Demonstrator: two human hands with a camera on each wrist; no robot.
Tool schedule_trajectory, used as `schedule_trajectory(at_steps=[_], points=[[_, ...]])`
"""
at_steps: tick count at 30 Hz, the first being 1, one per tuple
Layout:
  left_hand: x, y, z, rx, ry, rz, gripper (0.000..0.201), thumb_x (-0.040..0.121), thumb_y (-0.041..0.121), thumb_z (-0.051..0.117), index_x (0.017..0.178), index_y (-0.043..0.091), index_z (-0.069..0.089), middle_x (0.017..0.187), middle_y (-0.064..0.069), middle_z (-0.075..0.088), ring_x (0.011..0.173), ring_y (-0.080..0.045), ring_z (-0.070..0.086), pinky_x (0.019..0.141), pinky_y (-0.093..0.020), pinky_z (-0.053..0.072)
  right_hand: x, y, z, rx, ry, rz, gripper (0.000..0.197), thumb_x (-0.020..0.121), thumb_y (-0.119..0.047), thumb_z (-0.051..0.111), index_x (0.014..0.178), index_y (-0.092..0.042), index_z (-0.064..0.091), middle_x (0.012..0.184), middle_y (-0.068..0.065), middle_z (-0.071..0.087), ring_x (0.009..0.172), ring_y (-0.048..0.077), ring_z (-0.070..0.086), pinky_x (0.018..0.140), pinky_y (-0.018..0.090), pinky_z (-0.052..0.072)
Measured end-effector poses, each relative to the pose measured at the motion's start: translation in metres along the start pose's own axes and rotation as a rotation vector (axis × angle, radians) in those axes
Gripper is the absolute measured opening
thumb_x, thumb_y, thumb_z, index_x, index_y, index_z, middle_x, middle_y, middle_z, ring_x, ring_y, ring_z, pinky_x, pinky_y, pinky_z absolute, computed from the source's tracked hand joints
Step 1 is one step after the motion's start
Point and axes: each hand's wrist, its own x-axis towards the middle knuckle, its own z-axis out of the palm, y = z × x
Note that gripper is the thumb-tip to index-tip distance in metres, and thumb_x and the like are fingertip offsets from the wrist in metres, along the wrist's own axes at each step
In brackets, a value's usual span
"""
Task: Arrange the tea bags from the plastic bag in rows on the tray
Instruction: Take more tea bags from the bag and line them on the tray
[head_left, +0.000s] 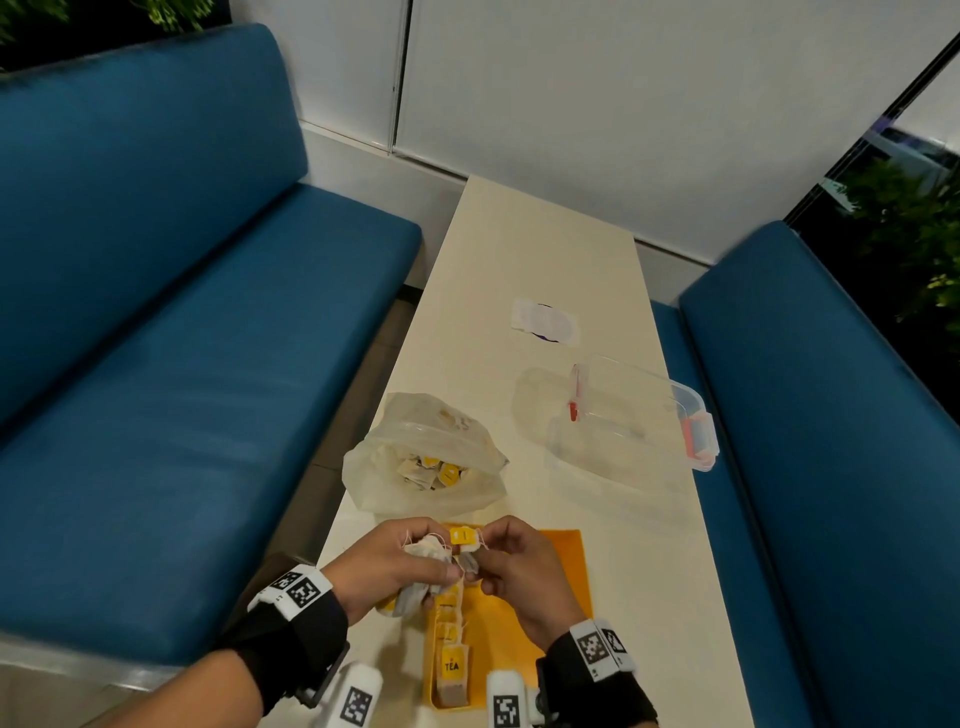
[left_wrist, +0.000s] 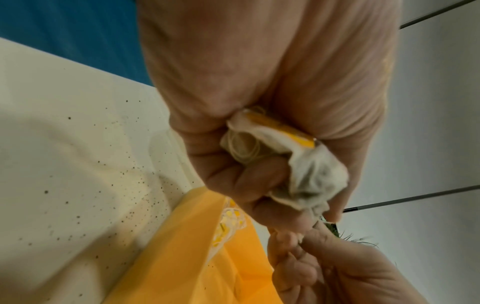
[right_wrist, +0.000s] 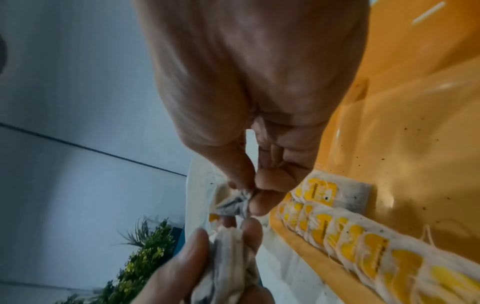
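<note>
Both hands meet just above the far end of the yellow tray (head_left: 563, 582), low in the head frame. The left hand (head_left: 387, 569) is clenched round a bunch of tea bags (head_left: 428, 553); in the left wrist view its fingers (left_wrist: 249, 181) curl over crumpled paper and a yellow tag. The right hand (head_left: 519, 569) pinches one bag (right_wrist: 235, 202) by its corner between thumb and fingertips, right against the bunch, so the two hands are nearly touching. It looks like one bag is being drawn free of the bunch, strings perhaps tangled.

The relation that matters: the row (head_left: 451, 642) already laid runs along the tray's left edge, from the bottom of the head frame up toward the hands, the bags overlapping like shingles. Its open end lies directly under the hands, slightly toward the right hand in the right wrist view, where the top bag (right_wrist: 335, 192) sits just beside the fingertips. So the right hand is the nearer one and, as I judge it, needs only a short drop, with the bag's long axis turned across the row, tag up.

The plastic bag (head_left: 426, 457), mouth open with more bags inside, stands beyond the tray, above the hands in the frame, near the left hand. The rest of the tray, to the right of the row, is bare.
</note>
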Motion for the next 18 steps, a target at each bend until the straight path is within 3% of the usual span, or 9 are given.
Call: schedule_trajectory(at_steps=[2,4,7,10,13,18], points=[[0.001,-0.001,0.001,0.019,0.024,0.014,0.037,0.072,0.008,0.085,0.105,0.000,0.069,0.095,-0.020,0.072,0.082,-0.031,0.066,0.067,-0.036,0.057,-0.003,-0.003,0.003,-0.036,-0.003,0.011,0.023,0.081,0.012,0.061,0.074,-0.010,0.065,0.076,0.014,0.065,0.059,0.021,0.060,0.052,0.029,0.043],[0.002,-0.001,0.000,0.070,0.050,0.031,0.031,0.073,0.009,0.085,0.101,0.006,0.073,0.093,-0.018,0.073,0.079,-0.027,0.068,0.066,-0.035,0.057,-0.006,-0.007,0.003,-0.020,-0.008,0.047,0.026,0.081,0.012,0.055,0.073,-0.010,0.068,0.078,0.017,0.068,0.065,0.025,0.064,0.057,0.032,0.047],[0.001,-0.001,-0.001,0.154,0.080,0.054,0.022,0.076,0.008,0.084,0.095,0.012,0.076,0.089,-0.010,0.074,0.078,-0.019,0.069,0.068,-0.034,0.057,-0.010,-0.011,0.003,-0.015,-0.046,0.053,0.013,0.092,-0.011,0.061,0.082,-0.009,0.069,0.086,0.018,0.074,0.074,0.029,0.070,0.062,0.032,0.051],[0.000,0.001,-0.001,0.224,0.071,0.061,0.021,0.076,0.011,0.083,0.094,0.021,0.078,0.090,-0.005,0.076,0.076,-0.014,0.070,0.068,-0.032,0.056,-0.009,-0.009,0.006,-0.151,0.004,0.012,0.024,0.092,-0.031,0.068,0.086,-0.007,0.066,0.088,0.015,0.075,0.070,0.025,0.073,0.060,0.031,0.051],[0.000,0.002,0.001,0.284,0.050,0.074,0.029,0.075,0.014,0.084,0.100,0.025,0.078,0.092,-0.002,0.076,0.075,-0.011,0.069,0.068,-0.029,0.056,-0.006,-0.007,0.010,-0.191,0.074,-0.015,0.023,0.093,-0.026,0.066,0.086,-0.004,0.063,0.085,0.014,0.076,0.068,0.028,0.073,0.054,0.027,0.052],[0.000,0.003,0.003,0.469,0.016,0.167,0.036,0.075,0.015,0.082,0.108,0.028,0.076,0.103,0.005,0.077,0.095,-0.011,0.072,0.086,-0.029,0.058,-0.005,-0.008,0.011,-0.171,0.106,0.032,0.037,0.091,-0.038,0.068,0.088,-0.001,0.065,0.082,0.010,0.076,0.070,0.022,0.074,0.062,0.030,0.058]])
